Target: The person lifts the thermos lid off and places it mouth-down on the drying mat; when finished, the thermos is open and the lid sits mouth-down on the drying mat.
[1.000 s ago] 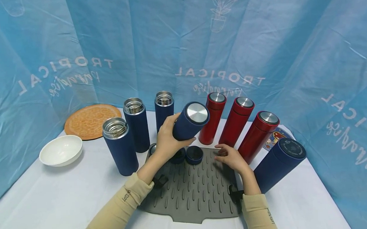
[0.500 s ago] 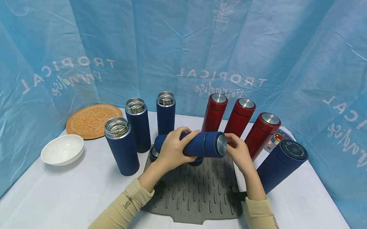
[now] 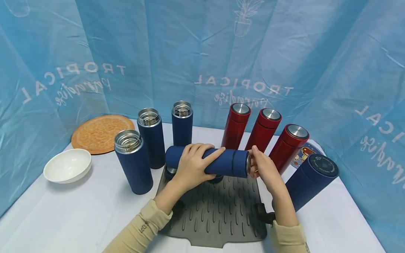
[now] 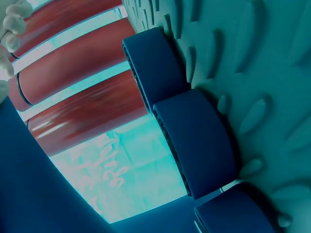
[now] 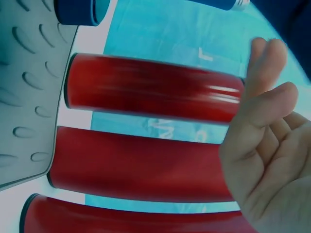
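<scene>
My left hand (image 3: 194, 166) grips a blue thermos (image 3: 218, 161) around its middle. It lies on its side in the air over the grey ribbed mat (image 3: 215, 215), its capped end toward the right. At that end is my right hand (image 3: 262, 169), fingertips right by the metal-topped cap. In the right wrist view, the fingers (image 5: 265, 102) of that hand are loosely bent, with nothing between them. Several blue lids (image 4: 197, 141) rest on the mat under the thermos, mostly hidden by it in the head view.
Three lidless blue thermoses (image 3: 133, 162) stand at left, near a white bowl (image 3: 67, 166) and an orange round board (image 3: 102, 134). On the right are three capped red thermoses (image 3: 287, 146) and another capped blue thermos (image 3: 309, 182). A blue curtain (image 3: 199, 48) hangs behind.
The left hand has lowered the blue thermos and swung its capped end to the right, so it lies sideways. The right hand has risen from the mat to the cap end.
</scene>
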Demonstrator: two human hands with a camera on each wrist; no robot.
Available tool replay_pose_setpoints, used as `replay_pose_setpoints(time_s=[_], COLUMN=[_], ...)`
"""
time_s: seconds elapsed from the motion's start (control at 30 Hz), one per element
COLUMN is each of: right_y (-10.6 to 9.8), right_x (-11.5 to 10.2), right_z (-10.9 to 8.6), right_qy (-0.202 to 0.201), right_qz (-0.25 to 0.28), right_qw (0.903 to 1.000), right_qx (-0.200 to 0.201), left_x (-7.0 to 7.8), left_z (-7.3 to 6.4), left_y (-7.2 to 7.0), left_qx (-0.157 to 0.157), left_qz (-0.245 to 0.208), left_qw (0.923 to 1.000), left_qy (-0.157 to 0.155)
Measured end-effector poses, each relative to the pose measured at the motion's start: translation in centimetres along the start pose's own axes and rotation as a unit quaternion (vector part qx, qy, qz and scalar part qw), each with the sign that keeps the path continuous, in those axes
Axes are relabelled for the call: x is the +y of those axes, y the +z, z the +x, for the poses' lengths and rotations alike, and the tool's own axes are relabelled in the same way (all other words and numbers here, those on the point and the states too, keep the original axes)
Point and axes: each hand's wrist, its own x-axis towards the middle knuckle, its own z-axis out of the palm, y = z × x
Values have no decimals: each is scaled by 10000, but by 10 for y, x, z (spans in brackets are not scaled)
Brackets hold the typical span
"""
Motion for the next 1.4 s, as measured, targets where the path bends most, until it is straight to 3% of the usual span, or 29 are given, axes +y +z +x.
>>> replay_pose_setpoints(time_s=[0.17, 0.47, 1.17, 1.4], right_y=[1, 2, 5, 3], right_x=[-1, -2, -1, -5], right_z=[-3, -6, -7, -7], right_qy=[10, -220, -244, -239], right_qz=[-458, -628, -961, -562], right_qw=[9985, 9941, 9903, 9916], right_qx=[-304, -851, -975, -1137], left_x=[1, 2, 2, -2], left_z=[-1, -3, -11, -11], left_y=[2, 2, 4, 4], left_qx=[-64, -140, -77, -16], left_qz=[391, 615, 607, 600], left_qw=[9990, 9979, 9981, 9980], left_qy=[213, 131, 97, 207])
